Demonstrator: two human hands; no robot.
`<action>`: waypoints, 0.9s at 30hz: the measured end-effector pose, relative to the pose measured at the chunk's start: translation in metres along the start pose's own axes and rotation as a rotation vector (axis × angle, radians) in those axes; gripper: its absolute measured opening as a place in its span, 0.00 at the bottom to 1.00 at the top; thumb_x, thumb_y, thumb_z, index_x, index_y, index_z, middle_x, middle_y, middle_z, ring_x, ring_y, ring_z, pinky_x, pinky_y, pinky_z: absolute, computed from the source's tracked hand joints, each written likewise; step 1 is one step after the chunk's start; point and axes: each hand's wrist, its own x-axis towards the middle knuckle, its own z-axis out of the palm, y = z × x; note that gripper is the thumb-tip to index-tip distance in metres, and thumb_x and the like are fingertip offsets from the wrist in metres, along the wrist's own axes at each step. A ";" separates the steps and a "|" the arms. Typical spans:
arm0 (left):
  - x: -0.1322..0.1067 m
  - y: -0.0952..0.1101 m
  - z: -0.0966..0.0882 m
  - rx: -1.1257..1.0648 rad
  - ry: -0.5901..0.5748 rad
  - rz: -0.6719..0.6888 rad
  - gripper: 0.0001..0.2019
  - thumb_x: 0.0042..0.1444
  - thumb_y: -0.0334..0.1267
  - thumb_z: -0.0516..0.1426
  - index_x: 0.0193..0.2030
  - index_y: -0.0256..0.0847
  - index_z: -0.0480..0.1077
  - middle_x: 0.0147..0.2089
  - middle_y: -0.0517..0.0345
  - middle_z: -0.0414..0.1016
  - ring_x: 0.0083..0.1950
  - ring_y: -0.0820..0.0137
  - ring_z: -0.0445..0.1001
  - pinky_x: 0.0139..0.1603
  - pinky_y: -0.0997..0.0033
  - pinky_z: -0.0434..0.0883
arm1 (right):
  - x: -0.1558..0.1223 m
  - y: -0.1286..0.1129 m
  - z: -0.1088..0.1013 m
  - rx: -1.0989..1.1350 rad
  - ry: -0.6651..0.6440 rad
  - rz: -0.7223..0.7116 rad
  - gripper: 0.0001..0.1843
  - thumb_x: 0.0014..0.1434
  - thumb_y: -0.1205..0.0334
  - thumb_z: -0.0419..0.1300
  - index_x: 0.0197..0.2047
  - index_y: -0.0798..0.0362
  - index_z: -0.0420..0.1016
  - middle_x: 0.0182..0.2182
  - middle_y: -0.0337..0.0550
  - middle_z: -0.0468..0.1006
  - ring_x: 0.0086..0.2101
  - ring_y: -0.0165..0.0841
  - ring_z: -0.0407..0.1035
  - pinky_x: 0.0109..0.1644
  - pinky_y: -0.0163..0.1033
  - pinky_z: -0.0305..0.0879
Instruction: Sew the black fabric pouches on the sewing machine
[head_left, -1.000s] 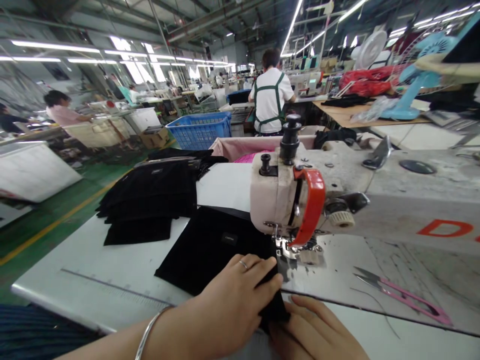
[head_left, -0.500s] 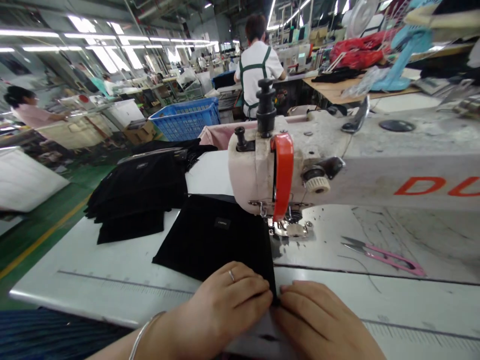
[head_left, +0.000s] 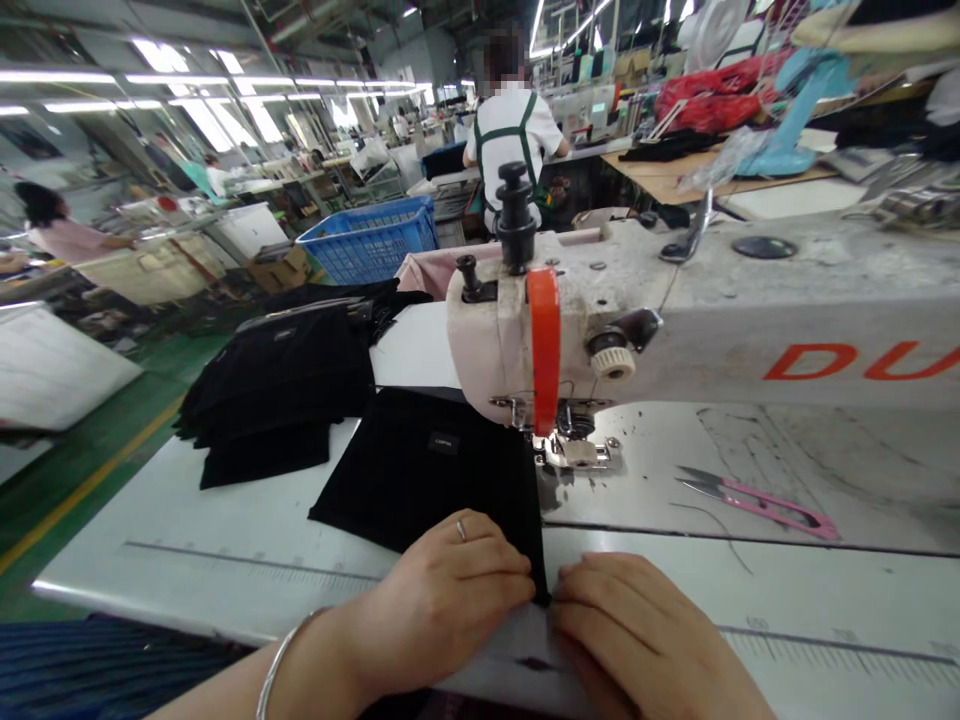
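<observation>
A black fabric piece (head_left: 405,475) with a small dark label (head_left: 443,443) lies flat, its right edge running up to the sewing machine's presser foot (head_left: 577,453). My left hand (head_left: 461,590), with a ring and a bracelet, is closed over its near edge, fingers bent at the corner. At that same corner my right hand (head_left: 649,630) has its fingers pressed together and curled downward; its thumb and what lies under the fingertips are mostly hidden. Left of the piece is a stack of similar black pieces (head_left: 289,370).
The sewing machine (head_left: 495,340) stands ahead, its arm reaching right. Pink thread snips (head_left: 780,505) and a loose thread lie on its bed. Ruler marks line the table (head_left: 195,580). Beyond are a blue crate (head_left: 375,240), a pink-lined bin (head_left: 427,270) and a person (head_left: 517,135) facing away.
The machine and snips sit slightly further left in the view. My hands remain at the fabric corner, with barely any movement.
</observation>
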 end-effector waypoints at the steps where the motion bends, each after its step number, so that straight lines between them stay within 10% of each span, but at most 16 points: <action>1: 0.000 0.001 -0.001 0.003 0.006 -0.007 0.10 0.64 0.25 0.52 0.47 0.35 0.71 0.45 0.54 0.78 0.46 0.71 0.74 0.51 0.67 0.72 | 0.000 0.001 0.000 -0.018 -0.023 -0.004 0.15 0.70 0.65 0.48 0.42 0.53 0.78 0.37 0.43 0.80 0.38 0.33 0.73 0.44 0.38 0.72; 11: 0.007 -0.016 -0.003 0.028 0.002 0.052 0.09 0.67 0.27 0.51 0.47 0.35 0.72 0.49 0.54 0.78 0.51 0.72 0.74 0.57 0.70 0.70 | 0.014 0.026 0.002 -0.149 -0.064 -0.235 0.22 0.72 0.67 0.41 0.47 0.54 0.77 0.39 0.43 0.82 0.37 0.31 0.75 0.42 0.36 0.73; 27: 0.030 -0.075 -0.005 0.134 -0.005 0.094 0.09 0.64 0.27 0.54 0.48 0.35 0.73 0.52 0.54 0.78 0.54 0.70 0.75 0.63 0.67 0.66 | 0.053 0.050 -0.004 -0.204 -0.179 -0.112 0.15 0.64 0.67 0.52 0.51 0.54 0.74 0.44 0.48 0.79 0.41 0.39 0.74 0.44 0.48 0.75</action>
